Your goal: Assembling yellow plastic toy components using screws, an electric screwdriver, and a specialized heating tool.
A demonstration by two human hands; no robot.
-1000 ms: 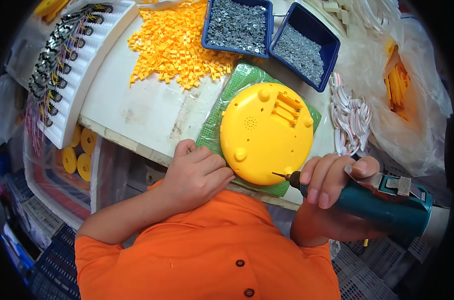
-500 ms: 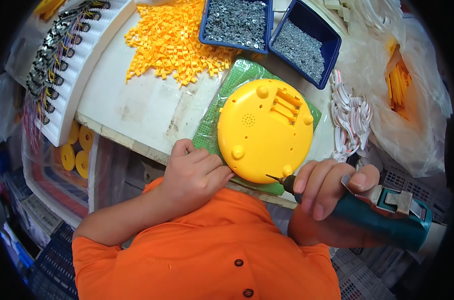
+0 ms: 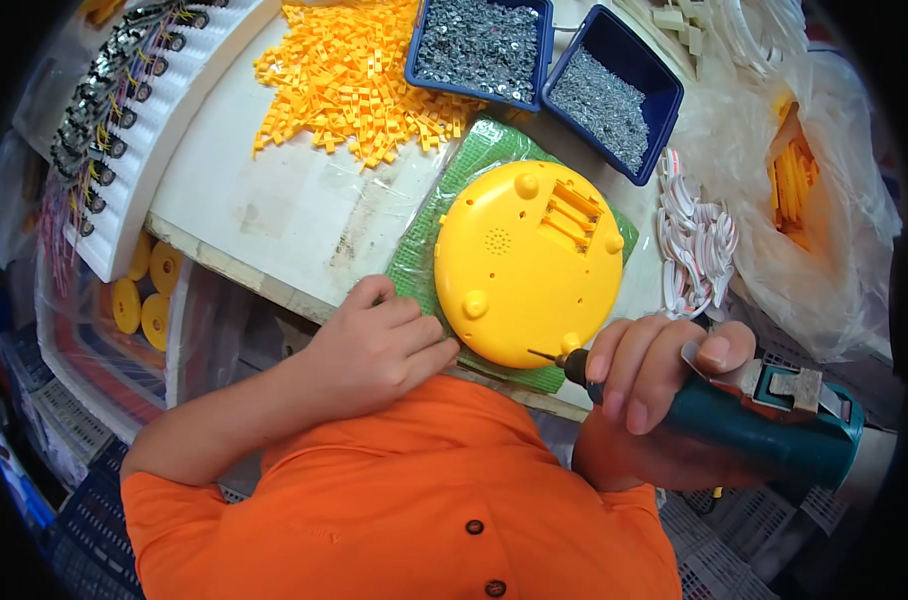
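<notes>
A round yellow plastic housing (image 3: 524, 280) lies on a green mat (image 3: 474, 150), its face with an open battery compartment (image 3: 572, 215), screw holes, rounded feet and a patch of small holes turned up. My right hand (image 3: 664, 370) grips a teal electric screwdriver (image 3: 764, 420); its thin bit points left, close to the housing's near edge. Whether the bit touches the housing I cannot tell. Beside the housing's lower left edge, my left hand (image 3: 389, 345) rests with its fingers curled closed. Anything inside those fingers is hidden.
Behind the mat stand two blue bins, one of washer-like metal pieces (image 3: 479, 50), one of screws (image 3: 602, 105). Small yellow parts (image 3: 359, 85) lie heaped left of them. White bundled cables (image 3: 694, 240) and a plastic bag (image 3: 824, 270) are right; white foam (image 3: 174, 130) carrying wired parts is left.
My left hand has shifted slightly left, a little away from the housing's edge. The view has moved a little; the screwdriver stays near the housing's near edge.
</notes>
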